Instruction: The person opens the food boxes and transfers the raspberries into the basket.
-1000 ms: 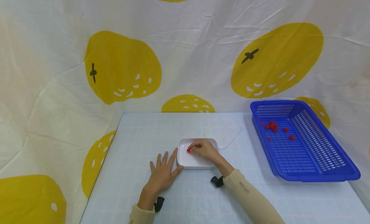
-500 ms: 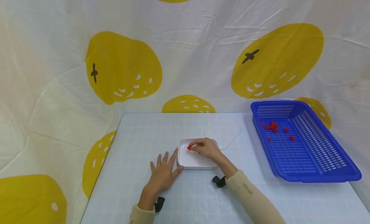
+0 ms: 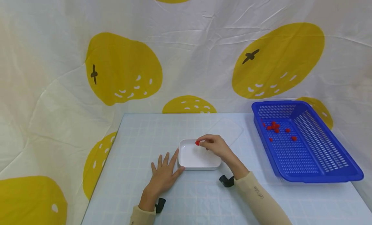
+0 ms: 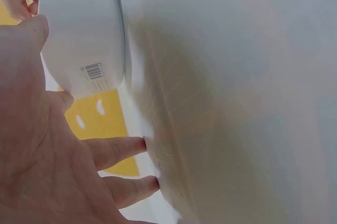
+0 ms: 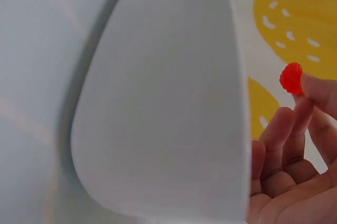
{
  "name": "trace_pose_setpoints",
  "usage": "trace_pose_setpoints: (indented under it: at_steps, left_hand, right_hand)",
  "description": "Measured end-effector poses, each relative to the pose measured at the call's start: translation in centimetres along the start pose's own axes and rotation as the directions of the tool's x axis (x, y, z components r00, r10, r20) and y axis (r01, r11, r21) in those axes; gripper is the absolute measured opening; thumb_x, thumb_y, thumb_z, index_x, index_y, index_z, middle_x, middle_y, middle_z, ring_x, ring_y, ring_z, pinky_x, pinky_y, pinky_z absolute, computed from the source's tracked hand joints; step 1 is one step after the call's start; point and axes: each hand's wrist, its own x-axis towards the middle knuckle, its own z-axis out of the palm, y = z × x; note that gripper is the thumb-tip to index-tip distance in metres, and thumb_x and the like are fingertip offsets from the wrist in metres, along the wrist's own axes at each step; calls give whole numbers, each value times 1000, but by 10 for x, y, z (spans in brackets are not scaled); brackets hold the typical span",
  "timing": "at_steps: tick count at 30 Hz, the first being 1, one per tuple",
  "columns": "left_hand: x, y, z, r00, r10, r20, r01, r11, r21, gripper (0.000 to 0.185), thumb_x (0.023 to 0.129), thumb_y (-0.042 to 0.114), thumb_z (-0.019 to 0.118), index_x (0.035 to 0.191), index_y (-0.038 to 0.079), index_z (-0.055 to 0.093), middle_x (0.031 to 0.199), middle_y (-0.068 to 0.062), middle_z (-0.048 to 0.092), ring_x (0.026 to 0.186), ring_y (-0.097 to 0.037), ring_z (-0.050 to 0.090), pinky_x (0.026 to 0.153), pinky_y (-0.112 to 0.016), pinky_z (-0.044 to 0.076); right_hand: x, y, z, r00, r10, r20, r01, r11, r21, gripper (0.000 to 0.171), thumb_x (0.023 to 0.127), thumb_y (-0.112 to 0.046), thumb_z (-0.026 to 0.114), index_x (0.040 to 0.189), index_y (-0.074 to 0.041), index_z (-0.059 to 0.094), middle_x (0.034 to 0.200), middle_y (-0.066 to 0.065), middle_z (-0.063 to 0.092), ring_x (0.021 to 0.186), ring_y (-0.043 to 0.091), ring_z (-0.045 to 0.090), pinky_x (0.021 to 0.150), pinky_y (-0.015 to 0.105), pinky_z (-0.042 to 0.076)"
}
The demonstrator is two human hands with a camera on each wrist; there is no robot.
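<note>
A small red berry (image 3: pixel 197 143) is pinched at the tips of the right hand (image 3: pixel 216 146), whose fingers (image 5: pixel 316 89) are closed on it above the far rim of the white dish (image 3: pixel 186 161), not inside it. The blue basket (image 3: pixel 334 173) with more berries (image 3: pixel 274 126) lies well apart to the right. The left hand (image 3: pixel 163 176) is laid flat on the desk (image 3: pixel 139 138), fingers straight, touching the dish's near left corner.

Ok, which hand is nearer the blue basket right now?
Right. The right hand pinches a red berry over the white dish, still left of the blue basket. The left hand lies flat farther left, touching the dish.
</note>
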Motion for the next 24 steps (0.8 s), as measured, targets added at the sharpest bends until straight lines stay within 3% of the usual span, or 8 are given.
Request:
trace_pose_setpoints:
  at_steps: [6, 13, 17, 24]
  left_hand:
    - [1, -1, 0, 1000, 5, -8, -5, 1000, -18, 82, 94, 72, 43, 161, 36, 14, 161, -21, 25, 146, -53, 11, 107, -77, 0]
    - [1, -3, 2, 1000, 25, -12, -26, 999, -26, 81, 95, 71, 43, 161, 35, 14, 160, -23, 25, 146, -53, 11, 106, -78, 1]
    - [0, -3, 1, 999, 32, -19, -33, 999, -34, 81, 95, 71, 43, 161, 35, 13, 160, -23, 25, 145, -53, 11, 106, -78, 1]
    - [1, -4, 2, 999, 31, -29, -32, 999, -33, 80, 96, 69, 45, 161, 36, 14, 160, -23, 26, 145, -54, 11, 106, -79, 1]
  right_hand:
    - [-7, -6, -15, 999, 18, -34, -18, 1000, -4, 17, 97, -20, 67, 111, -16, 77, 103, 3, 72, 88, 28, 59, 77, 38, 50]
    - [-16, -9, -38, 997, -1, -71, 2, 1000, 1, 21, 96, -20, 68, 114, -13, 75, 107, 7, 71, 93, 34, 58, 81, 47, 50]
    - [-22, -12, -54, 995, -1, -100, -2, 1000, -31, 22, 97, -22, 68, 116, -13, 75, 103, 13, 68, 88, 31, 56, 76, 43, 48]
    - [-31, -17, -81, 990, 5, -142, -14, 998, -63, 24, 98, -24, 66, 118, -13, 74, 107, 9, 69, 91, 31, 55, 78, 41, 46]
